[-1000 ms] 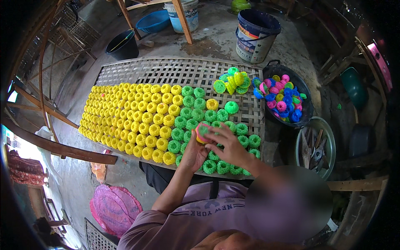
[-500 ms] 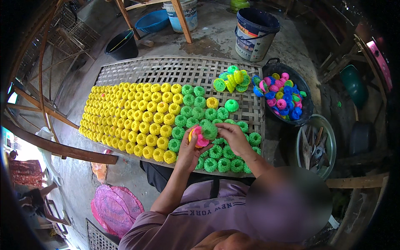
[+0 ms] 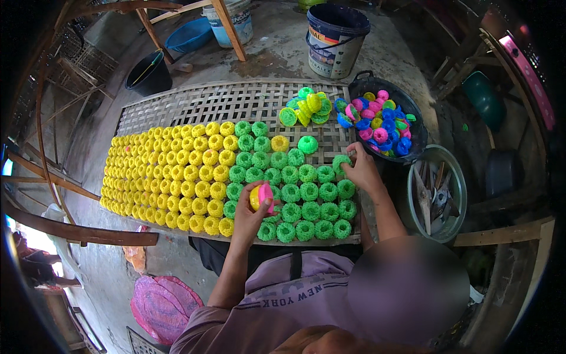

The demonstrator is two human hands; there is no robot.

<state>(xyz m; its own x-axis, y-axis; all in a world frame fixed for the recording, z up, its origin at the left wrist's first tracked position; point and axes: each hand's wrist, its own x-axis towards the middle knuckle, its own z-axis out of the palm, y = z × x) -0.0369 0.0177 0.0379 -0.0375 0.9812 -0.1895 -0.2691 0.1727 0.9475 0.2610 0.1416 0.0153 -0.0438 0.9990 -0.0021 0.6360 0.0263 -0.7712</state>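
Observation:
My left hand (image 3: 252, 211) is closed round a small round mould (image 3: 264, 197) of pink and yellow plastic, held above the near rows. My right hand (image 3: 364, 170) pinches a green noodle-like nest (image 3: 340, 164) at the right end of a row, near the woven bamboo rack's right edge. Whether that nest touches the rack cannot be told. Green nests (image 3: 308, 192) in rows cover the rack's right part. Yellow nests (image 3: 171, 171) fill its left part. A lone yellow nest (image 3: 279, 143) and a bright green mould (image 3: 308, 144) sit behind the green rows.
A pile of green and yellow moulds (image 3: 306, 109) lies on the woven rack (image 3: 194, 100). To the right stand a black basin (image 3: 416, 100) of colourful moulds and a metal basin (image 3: 463, 200) holding tools. Paint buckets (image 3: 337, 44) stand beyond; a pink sack (image 3: 165, 307) lies at lower left.
My right hand has moved right, carrying the green nest away from the pink and yellow mould. The mould stays in my left hand, which has shifted slightly left in view. The whole view has shifted.

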